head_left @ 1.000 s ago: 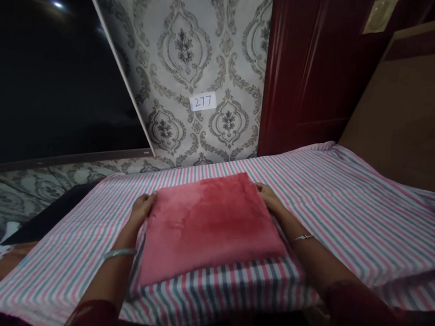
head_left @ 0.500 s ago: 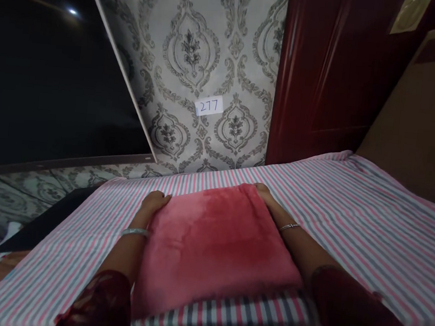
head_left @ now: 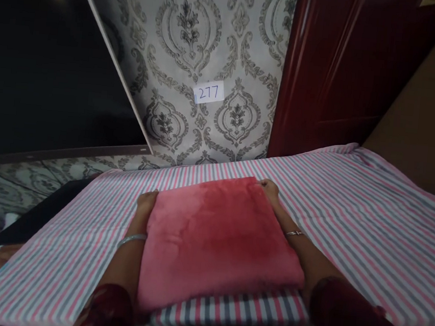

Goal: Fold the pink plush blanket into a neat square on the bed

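Note:
A red-pink plush cloth (head_left: 221,240), squarish and thick like a folded blanket, lies flat in front of me. It rests on a striped pink, grey and white cover (head_left: 351,212). My left hand (head_left: 147,201) is closed at its far left corner, with the fingertips mostly hidden. At the far right corner, my right hand (head_left: 269,188) has its fingers curled in on the edge. Both forearms run along the sides of the cloth.
A dark screen (head_left: 53,70) stands at the left before a patterned wall (head_left: 241,73). A paper label (head_left: 209,92) reads 277. Behind the cover at the right are a dark red door (head_left: 326,76) and a large brown board (head_left: 425,116).
Both hands have shifted slightly outward at the far corners, and the right one has curled its fingers more at the edge. The cloth looks a little wider and flatter. The view has tilted slightly.

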`<state>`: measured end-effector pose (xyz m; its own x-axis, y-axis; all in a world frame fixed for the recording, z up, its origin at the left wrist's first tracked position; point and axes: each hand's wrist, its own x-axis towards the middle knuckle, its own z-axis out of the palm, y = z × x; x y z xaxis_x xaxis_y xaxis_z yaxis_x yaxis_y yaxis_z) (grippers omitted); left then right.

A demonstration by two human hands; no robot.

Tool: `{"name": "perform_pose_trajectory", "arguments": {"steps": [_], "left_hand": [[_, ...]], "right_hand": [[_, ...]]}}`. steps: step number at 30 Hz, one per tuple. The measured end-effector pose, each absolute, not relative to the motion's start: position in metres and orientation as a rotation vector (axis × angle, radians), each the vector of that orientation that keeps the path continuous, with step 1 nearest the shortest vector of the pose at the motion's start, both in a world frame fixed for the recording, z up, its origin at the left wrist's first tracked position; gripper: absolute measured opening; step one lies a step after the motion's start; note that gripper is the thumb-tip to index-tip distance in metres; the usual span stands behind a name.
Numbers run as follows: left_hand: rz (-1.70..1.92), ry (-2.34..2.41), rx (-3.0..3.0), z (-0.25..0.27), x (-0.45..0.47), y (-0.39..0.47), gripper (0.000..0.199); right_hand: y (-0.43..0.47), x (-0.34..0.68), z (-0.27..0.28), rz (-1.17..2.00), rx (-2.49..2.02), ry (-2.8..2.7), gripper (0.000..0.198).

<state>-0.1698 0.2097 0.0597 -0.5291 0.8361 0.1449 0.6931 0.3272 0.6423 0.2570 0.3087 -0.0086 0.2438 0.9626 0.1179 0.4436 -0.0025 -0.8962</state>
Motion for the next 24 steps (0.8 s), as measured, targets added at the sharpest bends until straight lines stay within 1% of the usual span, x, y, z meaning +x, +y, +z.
{"name": "perform_pose_trajectory", "arguments": {"steps": [3, 6, 12, 19, 24], "left_hand": [[0.986, 2.304, 1.314, 0.069, -0.166, 0.206, 0.034], [1.008, 2.204, 1.284, 0.075, -0.162, 0.185, 0.044], [1.06, 1.914, 1.327, 0.07, -0.145, 0.09, 0.061], [1.16, 1.967, 1.355, 0.056, -0.12, -0.014, 0.067], [1.239, 1.985, 1.307, 0.035, -0.106, -0.045, 0.066]], "right_hand": [[0.3, 0.252, 0.001, 0.791, -1.522, -1.366, 0.014], [0.283, 0.253, 0.014, 0.878, -1.443, -1.412, 0.015], [0.214, 0.276, 0.025, 1.039, -1.302, -1.537, 0.025], [0.112, 0.311, 0.029, 1.326, -1.036, -1.677, 0.045], [0.079, 0.325, 0.028, 1.441, -1.025, -1.673, 0.044]]}}
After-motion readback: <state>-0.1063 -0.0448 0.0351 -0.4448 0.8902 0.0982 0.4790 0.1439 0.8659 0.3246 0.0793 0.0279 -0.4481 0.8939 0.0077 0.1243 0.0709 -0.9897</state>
